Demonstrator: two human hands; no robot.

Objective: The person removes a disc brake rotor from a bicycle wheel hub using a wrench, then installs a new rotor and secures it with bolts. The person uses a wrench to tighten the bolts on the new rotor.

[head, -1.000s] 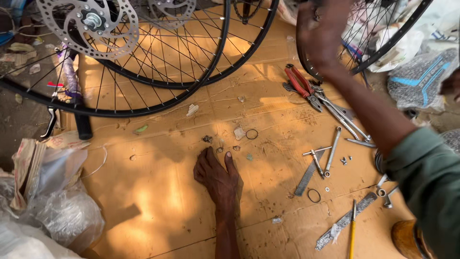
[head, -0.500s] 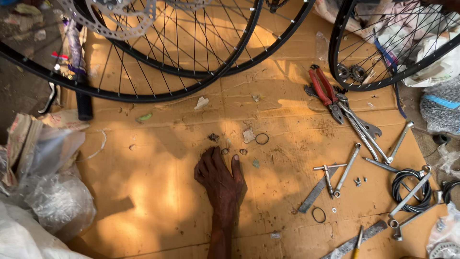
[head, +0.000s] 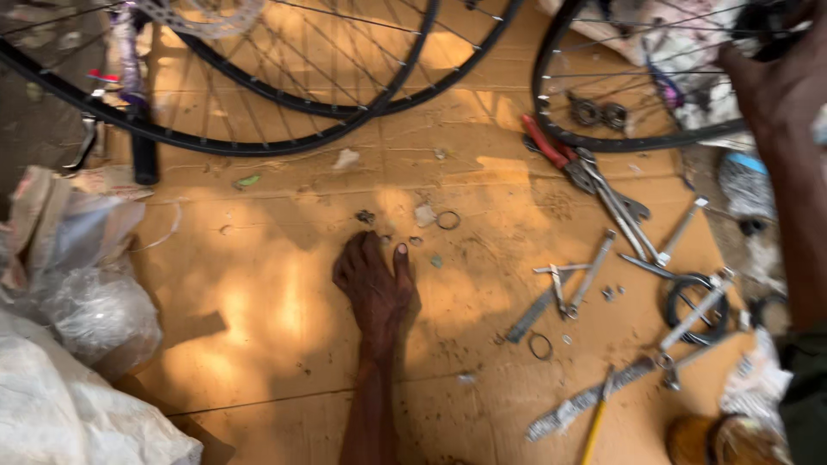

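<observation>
Three black spoked bicycle wheels lean over the brown cardboard sheet [head: 258, 284] on the floor. The right hand [head: 780, 77], raised at the upper right, has its grip closed on the rim of the third black wheel [head: 603, 138]; the fingers are blurred. A bare foot [head: 375, 284] rests flat on the cardboard. One pair of red-handled pliers [head: 556, 155] lies below that wheel, near several steel spanners [head: 620, 207]. Two small metal rings lie loose.

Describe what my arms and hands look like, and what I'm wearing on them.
Only the right arm shows. The right hand and forearm are bare, with no glove; the blur hides any finer detail. A dark green sleeve covers the arm from about the elbow. The left hand is out of view.
</observation>
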